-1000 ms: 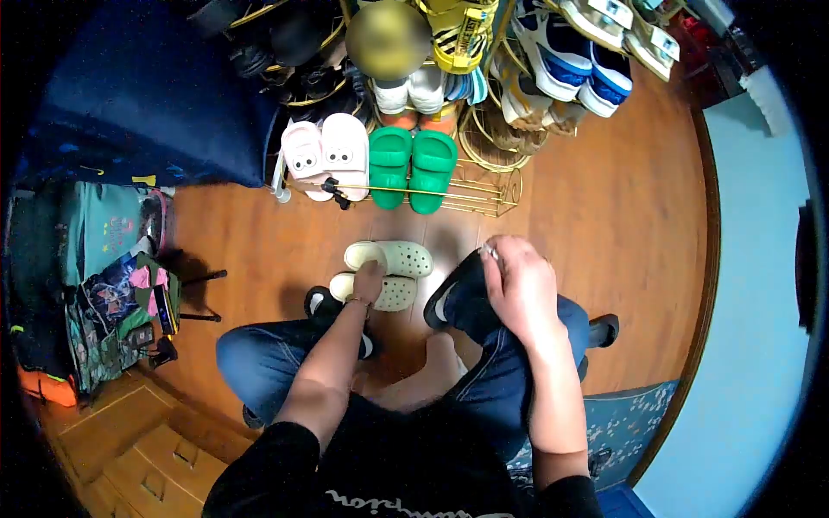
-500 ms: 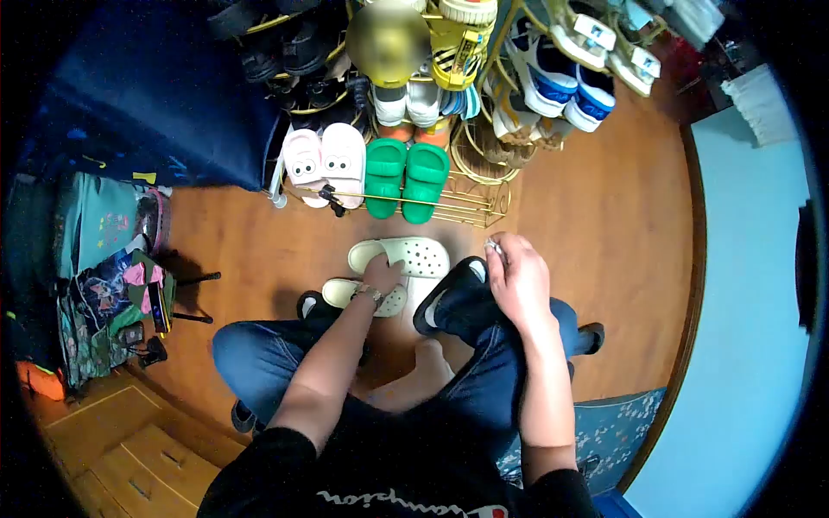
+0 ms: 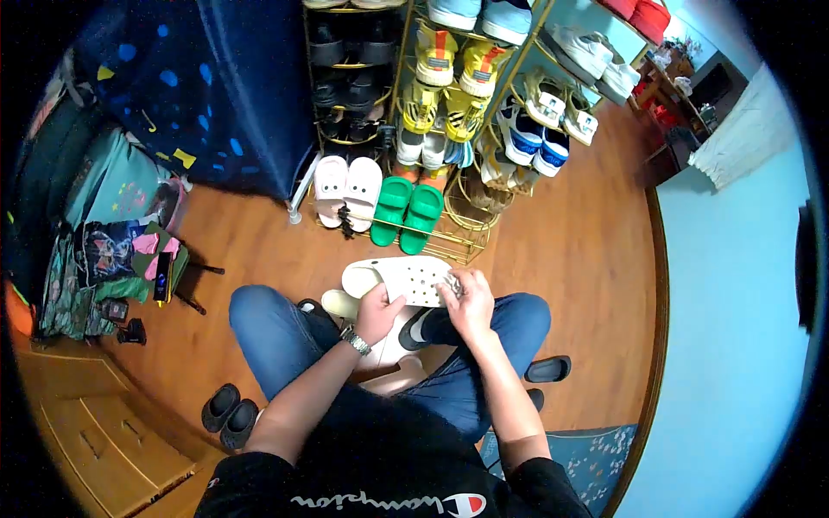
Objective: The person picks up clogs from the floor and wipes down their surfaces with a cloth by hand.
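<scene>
A cream-white clog with round holes over its toe is held up in front of me. My left hand is closed on its near side, around the middle. At the toe end, my right hand pinches a small silvery-white thing against the holes; its kind is too small to make out. The matching clog is lower down, mostly hidden behind the held clog and my left hand.
A gold wire shoe rack stands ahead, with green slides and white slides at its bottom. Black clogs lie at my left; another dark shoe lies at right. A stool holding items stands left.
My left hand has lifted the clog off the floor and toward me. My right hand has come in from the right, bringing the small silvery-white thing to the toe. The view has shifted.
</scene>
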Demonstrator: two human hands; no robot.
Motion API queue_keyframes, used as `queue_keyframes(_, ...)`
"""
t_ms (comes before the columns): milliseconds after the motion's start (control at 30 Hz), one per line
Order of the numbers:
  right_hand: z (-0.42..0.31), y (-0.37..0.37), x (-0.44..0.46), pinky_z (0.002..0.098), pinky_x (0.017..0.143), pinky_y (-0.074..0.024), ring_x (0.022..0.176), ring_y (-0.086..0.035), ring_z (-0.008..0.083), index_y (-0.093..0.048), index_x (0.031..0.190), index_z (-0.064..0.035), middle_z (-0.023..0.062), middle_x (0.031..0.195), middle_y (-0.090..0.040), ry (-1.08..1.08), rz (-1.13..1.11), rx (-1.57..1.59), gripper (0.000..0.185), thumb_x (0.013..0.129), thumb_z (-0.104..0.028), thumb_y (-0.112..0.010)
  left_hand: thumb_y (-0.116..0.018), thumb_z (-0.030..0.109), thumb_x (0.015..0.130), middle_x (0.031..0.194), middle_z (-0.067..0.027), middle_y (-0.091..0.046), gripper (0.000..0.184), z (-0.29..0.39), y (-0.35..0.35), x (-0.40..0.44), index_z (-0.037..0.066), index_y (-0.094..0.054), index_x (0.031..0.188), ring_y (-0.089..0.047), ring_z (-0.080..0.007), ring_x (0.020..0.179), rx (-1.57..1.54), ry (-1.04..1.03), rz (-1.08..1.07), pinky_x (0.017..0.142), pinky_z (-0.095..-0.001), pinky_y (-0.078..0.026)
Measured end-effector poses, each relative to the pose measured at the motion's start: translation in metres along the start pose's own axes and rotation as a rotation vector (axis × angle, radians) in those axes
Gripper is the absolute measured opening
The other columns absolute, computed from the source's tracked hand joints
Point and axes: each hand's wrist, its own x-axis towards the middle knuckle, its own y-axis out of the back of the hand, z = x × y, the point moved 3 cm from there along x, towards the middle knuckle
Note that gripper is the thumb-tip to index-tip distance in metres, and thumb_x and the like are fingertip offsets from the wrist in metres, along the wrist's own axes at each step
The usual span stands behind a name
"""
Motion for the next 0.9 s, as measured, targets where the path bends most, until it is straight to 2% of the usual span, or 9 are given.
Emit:
queue_keyframes(167, -0.016, -0.021, -0.016, 0.0417, 0.078, -0.0533, 0.091, -0.065, 0.0326, -0.075, 0.104, -0.0076, 0.0138, 0.098, -0.065, 0.157, -0.03, -0.046, 0.029, 0.079, -0.021, -0.081, -0.062, -0.001, 0.095, 0.113, -0.0078, -0.071, 0.028, -0.005, 0.019, -0.02, -0.005, -0.059, 0.123, -0.067, -0.0124, 0.1, -0.007, 0.009, 0.012, 0.086, -0.028, -0.055)
queue_keyframes(367, -0.015, -0.039, -0.027, 0.0429, 0.083, -0.0523, 0.097, -0.063, 0.0357, -0.074, 0.107, -0.0065, 0.0157, 0.103, -0.066, 0.093, -0.129, -0.042, 0.034, 0.078, -0.021, -0.082, -0.062, -0.003, 0.094, 0.115, -0.0084, -0.07, 0.029, -0.005, 0.024, -0.031, -0.004, -0.06, 0.123, -0.067, -0.0139, 0.103, -0.068, 0.007, 0.027, 0.09, -0.0292, -0.054)
queue_keyframes(500, -0.018, -0.045, -0.026, 0.0437, 0.089, -0.0486, 0.103, -0.059, 0.0366, -0.07, 0.109, -0.004, 0.0155, 0.105, -0.065, 0.057, 0.015, -0.014, 0.041, 0.073, -0.018, -0.085, -0.062, -0.002, 0.094, 0.12, -0.0079, -0.069, 0.032, 0.0, 0.022, -0.031, -0.003, -0.059, 0.126, -0.065, -0.0155, 0.109, -0.268, 0.018, -0.033, 0.096, -0.0307, -0.052)
queue_keyframes(633, -0.028, -0.041, -0.013, 0.0428, 0.085, -0.0487, 0.097, -0.059, 0.0344, -0.07, 0.102, -0.0055, 0.0144, 0.102, -0.065, 0.203, 0.053, 0.007, 0.034, 0.072, -0.016, -0.085, -0.062, 0.006, 0.097, 0.126, -0.006, -0.067, 0.034, -0.008, 0.029, -0.026, -0.001, -0.058, 0.131, -0.062, -0.0158, 0.117, -0.434, 0.143, -0.013, 0.102, -0.0319, -0.048)
queue_keyframes(667, -0.031, -0.04, -0.009, 0.0431, 0.085, -0.0487, 0.096, -0.059, 0.0345, -0.07, 0.099, -0.0054, 0.0141, 0.1, -0.066, 0.239, 0.046, 0.0, 0.03, 0.074, -0.014, -0.083, -0.059, 0.012, 0.1, 0.127, -0.0056, -0.066, 0.035, -0.017, 0.029, -0.025, 0.0, -0.058, 0.133, -0.061, -0.0154, 0.118, -0.422, 0.193, 0.048, 0.102, -0.0312, -0.048)
queue_keyframes(733, -0.033, -0.039, -0.004, 0.0434, 0.084, -0.0487, 0.094, -0.059, 0.0345, -0.068, 0.097, -0.005, 0.0142, 0.099, -0.066, 0.253, 0.02, -0.013, 0.024, 0.077, -0.012, -0.08, -0.059, 0.011, 0.1, 0.127, -0.0059, -0.066, 0.034, -0.032, 0.033, -0.023, 0.0, -0.058, 0.133, -0.061, -0.0159, 0.116, -0.44, 0.419, 0.154, 0.101, -0.0315, -0.048)
queue_keyframes(767, -0.032, -0.041, -0.002, 0.0438, 0.08, -0.0469, 0.091, -0.057, 0.0348, -0.068, 0.097, -0.0035, 0.0149, 0.098, -0.065, 0.292, 0.054, 0.01, 0.02, 0.083, -0.015, -0.076, -0.061, 0.012, 0.099, 0.125, -0.0067, -0.067, 0.034, -0.035, 0.033, -0.021, -0.001, -0.06, 0.131, -0.062, -0.0167, 0.114, -0.435, 0.353, 0.141, 0.1, -0.0319, -0.048)
queue_keyframes(867, -0.013, -0.049, -0.001, 0.0437, 0.081, -0.0465, 0.092, -0.057, 0.0353, -0.064, 0.097, -0.0026, 0.016, 0.1, -0.064, 0.246, 0.041, 0.039, 0.015, 0.087, -0.012, -0.072, -0.063, 0.011, 0.096, 0.124, -0.0082, -0.068, 0.034, -0.029, 0.032, -0.025, -0.003, -0.062, 0.128, -0.063, -0.0175, 0.114, -0.407, 0.375, -0.014, 0.1, -0.0318, -0.048)
queue_keyframes(900, -0.009, -0.051, -0.001, 0.0437, 0.081, -0.0464, 0.092, -0.057, 0.0354, -0.064, 0.098, -0.0023, 0.0163, 0.101, -0.064, 0.223, 0.03, 0.058, 0.015, 0.088, -0.01, -0.07, -0.067, 0.011, 0.094, 0.108, -0.004, -0.071, 0.026, -0.023, 0.029, -0.028, 0.0, -0.068, 0.118, -0.066, -0.0117, 0.097, -0.409, 0.265, -0.078, 0.084, -0.0274, -0.052)
